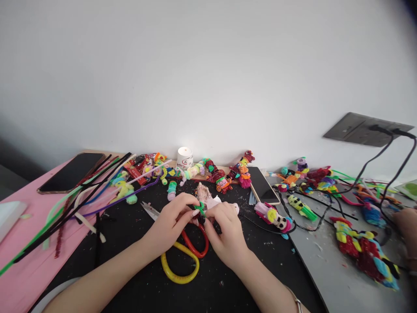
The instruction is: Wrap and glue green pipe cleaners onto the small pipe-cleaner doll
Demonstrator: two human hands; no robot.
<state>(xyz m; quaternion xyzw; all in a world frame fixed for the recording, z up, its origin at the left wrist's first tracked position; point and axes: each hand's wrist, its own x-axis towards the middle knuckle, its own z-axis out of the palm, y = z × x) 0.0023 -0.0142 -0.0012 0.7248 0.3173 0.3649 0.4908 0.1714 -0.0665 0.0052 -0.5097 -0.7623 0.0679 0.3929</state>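
Between my two hands is a small green and black pipe-cleaner piece (pixel 201 208), pinched at the fingertips. My left hand (pixel 177 219) grips it from the left with thumb and index finger. From the right, my right hand (pixel 224 226) closes on the same piece, its fingertips touching or nearly touching those of the left. Below the hands lie scissors (pixel 180 278) with one yellow and one red handle loop; their blades point to the upper left, partly hidden by my left hand. Just behind the hands sits a pale pinkish-brown fuzzy piece (pixel 202 191) beside something white.
Loose pipe cleaners (pixel 78 195) spread over the pink board at left, near a dark phone (pixel 71 173). Finished fuzzy figures (pixel 241 171), a paper cup (pixel 185 157) and another phone (pixel 264 184) line the back. Black cables (pixel 363 165) run from a wall socket. Another person's hand (pixel 405 226) shows far right.
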